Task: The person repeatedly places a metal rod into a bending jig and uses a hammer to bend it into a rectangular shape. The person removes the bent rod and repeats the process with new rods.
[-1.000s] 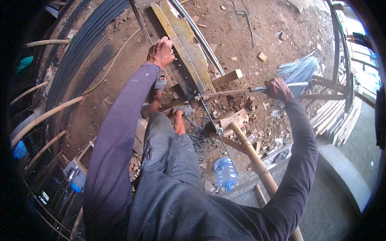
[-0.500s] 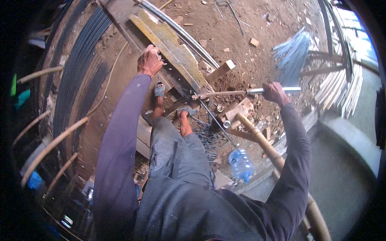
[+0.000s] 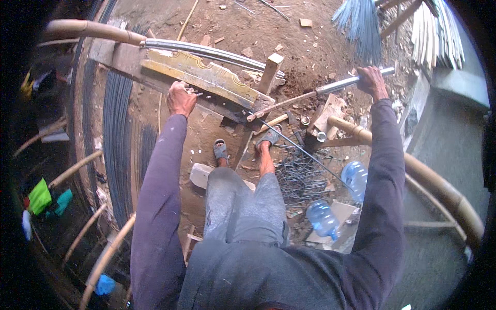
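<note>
My right hand (image 3: 372, 81) is wrapped around the silver pipe handle of a long bending bar (image 3: 294, 101). Its rusty, hooked end rests at the right end of a low wooden bench (image 3: 121, 62). My left hand (image 3: 182, 98) is closed at the bench's near edge, beside a worn yellow board (image 3: 201, 70) with a scalloped edge. What its fingers hold is hard to make out; short metal pegs stick up close by. A thin dark rod (image 3: 310, 155) slants from the bench's right end down toward a clear blue water jug (image 3: 354, 175).
A hammer (image 3: 273, 123) lies by my right foot, near a tangle of cut wire pieces (image 3: 302, 178). A second jug (image 3: 321, 216) lies nearer. Bamboo poles (image 3: 439, 194) cross on the right. Long dark rods (image 3: 118, 144) lie at left, and a blue-grey bundle (image 3: 356, 31) at far right.
The view has turned, so the bench lies more level and the bending bar slants upward to the right. Both hands stay closed in much the same places; the hammer and second jug now show.
</note>
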Motion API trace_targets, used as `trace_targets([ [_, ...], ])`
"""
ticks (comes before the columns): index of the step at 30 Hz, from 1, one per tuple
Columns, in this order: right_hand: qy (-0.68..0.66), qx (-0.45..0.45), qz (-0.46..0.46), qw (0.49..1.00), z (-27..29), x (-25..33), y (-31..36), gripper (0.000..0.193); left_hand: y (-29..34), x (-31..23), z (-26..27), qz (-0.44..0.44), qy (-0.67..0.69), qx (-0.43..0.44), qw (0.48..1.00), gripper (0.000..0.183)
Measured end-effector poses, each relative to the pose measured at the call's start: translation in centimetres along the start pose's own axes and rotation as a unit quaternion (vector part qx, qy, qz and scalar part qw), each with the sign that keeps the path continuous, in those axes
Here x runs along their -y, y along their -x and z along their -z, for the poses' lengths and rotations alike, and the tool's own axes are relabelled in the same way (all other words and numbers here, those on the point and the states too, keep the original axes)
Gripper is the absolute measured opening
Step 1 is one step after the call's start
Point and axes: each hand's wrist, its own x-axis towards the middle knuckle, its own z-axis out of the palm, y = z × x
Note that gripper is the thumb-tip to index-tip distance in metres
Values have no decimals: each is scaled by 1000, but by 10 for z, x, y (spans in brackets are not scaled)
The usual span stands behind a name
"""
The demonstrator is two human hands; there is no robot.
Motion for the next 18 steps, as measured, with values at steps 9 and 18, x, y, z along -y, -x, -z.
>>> trace_targets([
  [9,-20,57,-205,977,-62,86,216,18,-1,4,2,-34,18,20,999,21],
  [18,-69,89,-461,880,-70,269,338,23,2,22,-9,-81,33,-8,996,30],
])
